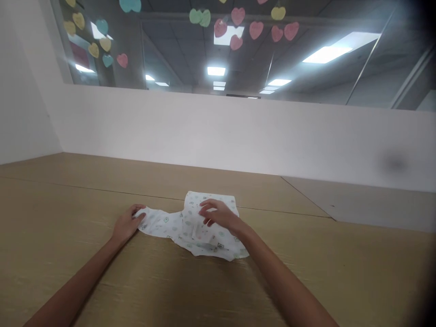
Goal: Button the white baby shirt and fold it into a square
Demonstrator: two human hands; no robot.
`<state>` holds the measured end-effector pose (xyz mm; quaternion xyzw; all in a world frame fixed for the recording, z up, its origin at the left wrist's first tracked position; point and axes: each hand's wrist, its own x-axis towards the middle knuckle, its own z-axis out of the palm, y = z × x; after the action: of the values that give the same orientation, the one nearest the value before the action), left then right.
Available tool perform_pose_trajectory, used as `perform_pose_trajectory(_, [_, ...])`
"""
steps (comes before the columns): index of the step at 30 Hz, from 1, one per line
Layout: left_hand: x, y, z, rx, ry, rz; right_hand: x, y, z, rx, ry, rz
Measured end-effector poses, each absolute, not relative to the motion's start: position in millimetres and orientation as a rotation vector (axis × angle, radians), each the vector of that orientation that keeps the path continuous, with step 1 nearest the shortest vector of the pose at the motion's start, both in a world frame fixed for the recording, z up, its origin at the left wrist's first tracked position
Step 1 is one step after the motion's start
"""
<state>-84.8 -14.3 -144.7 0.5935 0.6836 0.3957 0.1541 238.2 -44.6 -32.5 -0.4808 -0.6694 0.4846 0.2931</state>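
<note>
A white baby garment (pixel 200 245) with small green and grey prints lies partly folded on the tabletop, one sleeve stretched out to the left. At the end of that sleeve, my left hand (pixel 127 223) has its thumb and fingers closed on the cuff. Over the middle of the garment hovers my right hand (pixel 218 213), its fingers slightly curled and apart with nothing held. Whether its fingertips touch the cloth is hard to make out. Part of the garment is hidden behind the right hand and forearm.
The wooden-toned tabletop (pixel 85 268) has a seam running across it behind the garment. A white wall (pixel 204 127) rises at its back, with a window (pixel 177 59) above bearing heart-shaped paper notes (pixel 238 16). A grey surface (pixel 368 200) adjoins at the right.
</note>
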Motion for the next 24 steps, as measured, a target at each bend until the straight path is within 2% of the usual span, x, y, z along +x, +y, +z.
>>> perform_pose_trajectory(5, [-57,-6,-122,1.501,1.862,1.280,274,-52,22,-1.171,-1.486,1.159])
perform_pose_trajectory(9, [8,-13,-80,1.678,1.561,1.412,305,-56,42,-1.137,-1.316,1.063])
perform_pose_trajectory(13, [83,-37,-62,1.826,1.351,1.079,320,-59,47,-1.132,-1.245,1.028])
perform_pose_trajectory(17, [130,-57,-77,1.994,1.219,0.873,321,-64,48,-1.108,-1.240,1.069])
perform_pose_trajectory(20, [132,-63,-84,2.132,1.064,0.769,318,-71,53,-1.115,-1.278,1.054])
perform_pose_trajectory(24, [93,-59,-75,2.363,1.075,0.842,318,-82,49,-1.323,-1.469,0.858])
